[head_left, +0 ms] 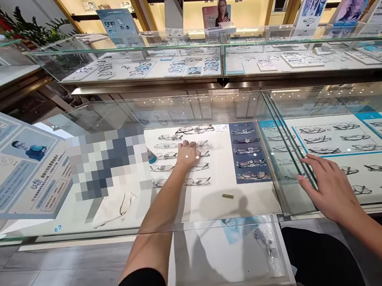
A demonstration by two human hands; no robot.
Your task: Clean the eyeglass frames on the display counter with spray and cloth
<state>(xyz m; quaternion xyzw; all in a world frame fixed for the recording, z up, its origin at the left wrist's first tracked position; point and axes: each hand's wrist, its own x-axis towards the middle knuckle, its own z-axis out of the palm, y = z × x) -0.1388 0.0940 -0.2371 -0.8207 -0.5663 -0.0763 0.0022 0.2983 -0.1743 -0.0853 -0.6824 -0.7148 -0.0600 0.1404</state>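
Note:
My left hand [189, 155] reaches into the glass display case, over rows of eyeglasses [198, 181] on the white base. Its fingers are bent down and closed at a pair of eyeglasses [203, 144]; the fingertips are partly hidden by the hand. My right hand [332, 189] lies against the edges of the glass panels [293, 144] at the case divider, thumb and fingers stretched out and apart. Just right of the left hand lies a dark blue tray [249, 152] with several eyeglasses. A small gold-coloured bar [227, 196] lies nearer to me.
Below the case an open drawer [226, 260] holds papers and a plastic bag. At left stands a printed sign [12, 159], near a white cloth [117, 205] with a thin wire-like piece on it. More eyeglasses fill the right case [362, 172]. Another glass counter [163, 69] runs behind.

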